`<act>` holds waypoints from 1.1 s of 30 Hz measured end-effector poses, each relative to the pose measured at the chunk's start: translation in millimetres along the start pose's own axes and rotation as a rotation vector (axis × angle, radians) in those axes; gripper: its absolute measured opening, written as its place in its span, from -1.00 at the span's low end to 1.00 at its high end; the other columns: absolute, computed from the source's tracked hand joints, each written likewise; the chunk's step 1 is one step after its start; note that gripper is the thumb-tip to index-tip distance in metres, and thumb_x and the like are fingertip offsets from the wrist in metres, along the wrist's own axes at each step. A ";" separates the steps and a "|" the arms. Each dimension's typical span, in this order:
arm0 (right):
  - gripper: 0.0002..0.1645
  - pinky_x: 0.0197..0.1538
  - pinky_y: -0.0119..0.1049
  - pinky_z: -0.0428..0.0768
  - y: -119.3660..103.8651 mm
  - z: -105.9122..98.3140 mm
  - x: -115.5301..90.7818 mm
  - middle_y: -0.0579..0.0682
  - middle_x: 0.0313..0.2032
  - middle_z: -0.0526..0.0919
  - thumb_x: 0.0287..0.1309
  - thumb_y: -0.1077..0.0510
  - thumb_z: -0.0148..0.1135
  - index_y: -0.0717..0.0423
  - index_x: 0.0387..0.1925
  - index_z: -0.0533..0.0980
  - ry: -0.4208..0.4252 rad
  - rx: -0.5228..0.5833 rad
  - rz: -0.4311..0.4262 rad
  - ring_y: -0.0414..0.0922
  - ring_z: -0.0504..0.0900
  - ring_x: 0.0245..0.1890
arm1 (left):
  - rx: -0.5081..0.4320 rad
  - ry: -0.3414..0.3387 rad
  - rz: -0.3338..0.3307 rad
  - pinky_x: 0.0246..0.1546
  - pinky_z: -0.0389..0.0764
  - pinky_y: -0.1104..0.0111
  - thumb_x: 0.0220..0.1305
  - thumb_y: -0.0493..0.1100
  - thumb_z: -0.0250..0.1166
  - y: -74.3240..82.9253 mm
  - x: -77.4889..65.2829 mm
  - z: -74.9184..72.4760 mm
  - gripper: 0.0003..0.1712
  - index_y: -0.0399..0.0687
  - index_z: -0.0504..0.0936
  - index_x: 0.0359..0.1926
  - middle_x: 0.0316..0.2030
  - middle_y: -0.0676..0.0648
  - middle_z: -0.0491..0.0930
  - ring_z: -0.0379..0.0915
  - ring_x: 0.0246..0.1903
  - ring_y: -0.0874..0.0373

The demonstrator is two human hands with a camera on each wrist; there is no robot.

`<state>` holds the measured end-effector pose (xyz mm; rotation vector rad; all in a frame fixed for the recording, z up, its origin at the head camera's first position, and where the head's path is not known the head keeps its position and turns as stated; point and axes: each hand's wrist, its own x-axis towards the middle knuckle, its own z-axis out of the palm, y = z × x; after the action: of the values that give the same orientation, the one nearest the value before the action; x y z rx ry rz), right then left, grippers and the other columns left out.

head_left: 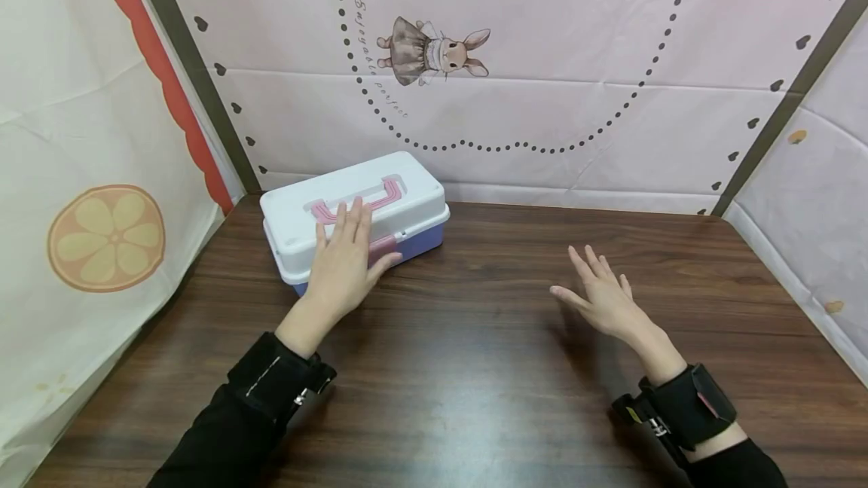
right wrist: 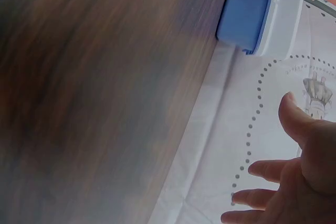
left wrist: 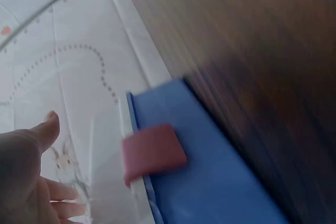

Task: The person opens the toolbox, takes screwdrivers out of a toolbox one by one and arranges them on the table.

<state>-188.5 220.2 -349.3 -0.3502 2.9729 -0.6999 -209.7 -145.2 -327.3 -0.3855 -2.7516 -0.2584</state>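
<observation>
I am watching the person's left hand [head_left: 342, 266] over the near side of a closed storage box [head_left: 407, 209]. Its fingers are stretching out straight and slightly apart, with the thumb pointing off to the right. I am not able to tell whether those fingers are touching the lid or hovering just above it. The pink handle [head_left: 393, 190] is lying flat on the white lid at the fingertips, partly hidden behind them. A pink clasp [left wrist: 153, 150] is sitting between the index finger and the thumb in my head view, and the left wrist view is showing it spanning from the lid down over the blue base [head_left: 422, 243].

The right hand [head_left: 606, 303] is hovering above the bench [head_left: 475, 337], its fingers also extending straight and spreading, its thumb pointing left. From these fingers the box is standing well apart, over to the left.

Under both hands the dark wood-grain bench is stretching out. Behind each hand a black wrist band is wrapping the wrist, with a black sleeve below it. Beyond the fingertips a pale cloth backdrop [head_left: 542, 36] is hanging, and I am seeing a printed rabbit [head_left: 434, 51] lying sideways on it. Left of the left fingers, an orange-slice print [head_left: 106, 238] is showing on the side cloth.
</observation>
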 end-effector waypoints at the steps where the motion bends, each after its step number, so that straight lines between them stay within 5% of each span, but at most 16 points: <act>1: -0.04 0.09 0.35 -0.25 -0.9 0.6 0.6 0.32 0.31 -0.25 0.14 -0.32 -0.12 0.14 0.35 -0.17 0.000 0.003 -0.003 0.28 -0.27 0.27 | 0.010 0.012 -0.012 0.20 -0.31 -0.09 0.15 0.30 -0.01 -3.0 2.8 -0.9 -0.02 -0.30 -0.08 0.32 0.32 -0.27 -0.15 -0.31 0.29 -0.15; 6: -0.06 0.12 0.33 -0.22 -5.3 3.7 3.4 0.34 0.30 -0.21 0.16 -0.27 -0.09 0.17 0.34 -0.14 0.007 0.019 -0.019 0.27 -0.23 0.27 | 0.010 0.076 -0.052 0.19 -0.22 -0.11 0.15 0.22 0.09 -14.2 11.9 -2.1 -0.08 -0.38 0.05 0.27 0.27 -0.33 0.01 -0.16 0.27 -0.20; 15: -0.07 0.13 0.28 -0.02 -16.8 7.6 10.5 0.37 0.28 -0.09 0.14 -0.22 -0.02 0.27 0.32 -0.06 0.035 0.042 -0.090 0.28 -0.01 0.23 | 0.008 0.172 -0.025 0.16 0.00 -0.09 0.11 -0.07 0.24 -21.8 14.0 6.3 -0.40 -0.41 0.37 0.06 -0.03 -0.36 0.40 0.25 0.05 -0.19; 24: -0.11 0.17 0.11 0.13 -39.3 5.5 26.0 0.33 0.24 0.09 0.08 -0.16 0.12 0.28 0.27 0.09 0.065 0.077 -0.160 0.21 0.06 0.23 | -0.027 0.311 0.054 0.00 0.28 0.05 -0.02 -0.20 0.34 -26.8 17.9 10.9 -0.51 -0.39 0.48 -0.06 -0.19 -0.35 0.46 0.37 -0.15 -0.21; 33: -0.31 0.07 -0.05 0.34 -68.9 6.9 47.4 0.22 0.04 0.40 0.05 -0.04 0.21 0.29 0.13 0.31 0.200 0.068 -0.301 0.09 0.35 0.07 | -0.011 0.396 0.107 -0.12 0.34 0.06 -0.04 -0.21 0.35 -26.6 16.4 17.6 -0.55 -0.35 0.52 -0.10 -0.23 -0.33 0.47 0.36 -0.23 -0.21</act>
<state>-219.7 146.0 -325.2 -0.7779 3.1050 -0.9120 -237.9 -162.7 -341.0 -0.4318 -2.3352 -0.2884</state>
